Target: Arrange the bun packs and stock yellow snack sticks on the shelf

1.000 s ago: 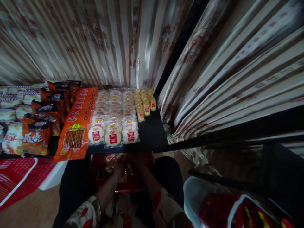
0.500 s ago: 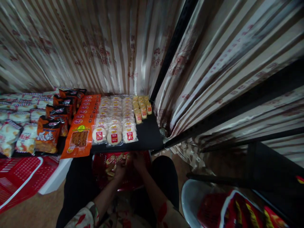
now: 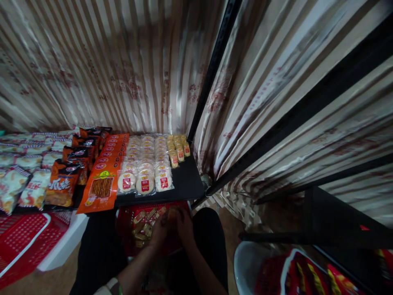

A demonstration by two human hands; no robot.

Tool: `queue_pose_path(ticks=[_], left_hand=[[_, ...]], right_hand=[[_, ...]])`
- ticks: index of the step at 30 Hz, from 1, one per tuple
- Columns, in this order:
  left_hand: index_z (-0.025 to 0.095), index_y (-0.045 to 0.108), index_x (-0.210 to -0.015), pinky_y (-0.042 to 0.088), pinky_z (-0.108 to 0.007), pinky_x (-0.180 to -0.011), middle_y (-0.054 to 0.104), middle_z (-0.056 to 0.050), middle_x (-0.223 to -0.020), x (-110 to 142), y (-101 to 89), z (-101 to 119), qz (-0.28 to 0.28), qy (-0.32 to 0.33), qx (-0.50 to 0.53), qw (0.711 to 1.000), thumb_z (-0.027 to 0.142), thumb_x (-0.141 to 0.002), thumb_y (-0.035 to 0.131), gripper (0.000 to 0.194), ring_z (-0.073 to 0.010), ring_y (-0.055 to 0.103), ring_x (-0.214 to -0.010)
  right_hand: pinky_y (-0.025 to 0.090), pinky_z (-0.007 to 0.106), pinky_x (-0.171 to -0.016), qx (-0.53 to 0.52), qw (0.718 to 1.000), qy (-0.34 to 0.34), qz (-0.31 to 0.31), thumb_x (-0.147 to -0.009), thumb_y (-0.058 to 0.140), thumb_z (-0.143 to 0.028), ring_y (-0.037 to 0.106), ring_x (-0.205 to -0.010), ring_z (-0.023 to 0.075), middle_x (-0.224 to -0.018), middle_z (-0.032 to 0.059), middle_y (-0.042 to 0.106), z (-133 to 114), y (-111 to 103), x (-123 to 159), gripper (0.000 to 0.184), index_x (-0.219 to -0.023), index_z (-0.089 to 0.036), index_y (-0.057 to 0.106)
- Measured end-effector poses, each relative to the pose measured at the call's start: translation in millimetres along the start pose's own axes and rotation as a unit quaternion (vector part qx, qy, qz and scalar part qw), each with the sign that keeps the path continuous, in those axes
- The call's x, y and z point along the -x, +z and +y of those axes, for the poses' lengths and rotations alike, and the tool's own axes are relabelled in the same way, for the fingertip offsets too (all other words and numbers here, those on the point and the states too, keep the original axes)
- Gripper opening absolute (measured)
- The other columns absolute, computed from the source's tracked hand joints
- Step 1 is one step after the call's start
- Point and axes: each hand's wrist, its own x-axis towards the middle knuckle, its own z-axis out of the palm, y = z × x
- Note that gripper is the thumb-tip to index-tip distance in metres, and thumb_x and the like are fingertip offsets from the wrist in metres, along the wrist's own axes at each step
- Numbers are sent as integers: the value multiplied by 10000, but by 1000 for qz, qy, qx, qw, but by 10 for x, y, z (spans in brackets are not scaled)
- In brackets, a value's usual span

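Note:
Both hands are over a red basket [image 3: 121,223] between my knees, below the shelf edge. In it, left of my hands, lie several small gold-wrapped snack packets [image 3: 141,237]. My left hand [image 3: 160,230] is closed beside them; what its fingers hold is too dark to make out. My right hand [image 3: 185,227] is closed around a small snack packet [image 3: 172,213], close against the left fingertips. On the black shelf [image 3: 187,178] above, similar small yellow packets [image 3: 180,152] stand in short rows at the right end.
Left of the yellow packets are rows of round white crackers [image 3: 145,184], an orange snack strip [image 3: 102,184], orange-black bags [image 3: 61,184] and white bags [image 3: 35,192]. Another red basket [image 3: 18,241] stands at left. A pale tub [image 3: 245,262] and black posts [image 3: 215,61] are at right.
My view has shifted slightly, so the shelf sits lower and further left. My two hands have come closer together, and more gold packets show in the basket.

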Motion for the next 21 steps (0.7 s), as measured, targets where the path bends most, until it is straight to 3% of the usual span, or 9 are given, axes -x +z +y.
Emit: queue_pose_path(ticks=[6, 12, 17, 21], left_hand=[[160, 612, -852, 489, -291, -793, 690, -71, -931, 125, 37, 176, -22, 68, 6, 997, 116, -618, 556, 244, -193, 635, -885], [167, 624, -944, 466, -325, -844, 646, -70, -959, 181, 56, 310, -15, 158, -96, 983, 235, -679, 542, 286, -194, 599, -915], [186, 635, -936, 457, -329, -832, 606, -65, -904, 237, 117, 584, 7, 221, -140, 965, 299, -740, 505, 261, -189, 571, -871], [189, 626, -947, 467, -303, -804, 583, -57, -909, 203, 193, 821, 16, 238, -127, 963, 292, -765, 486, 252, -166, 567, -828]], right_hand=[[472, 353, -858, -13, 1000, -10, 7, -803, 445, -395, 624, -950, 224, -1031, 110, 670, -85, -150, 79, 363, -1014, -163, 628], [463, 373, -871, 1, 995, -84, 46, -831, 431, -399, 601, -954, 216, -1010, 112, 650, -232, -317, 75, 344, -1011, -164, 607], [464, 372, -866, 9, 985, -151, 88, -854, 428, -366, 583, -948, 206, -1000, 104, 618, -457, -402, -48, 306, -1026, -182, 602], [483, 359, -820, 6, 986, -148, 80, -862, 417, -362, 587, -901, 195, -998, 98, 597, -631, -442, -202, 347, -1132, -184, 542]])
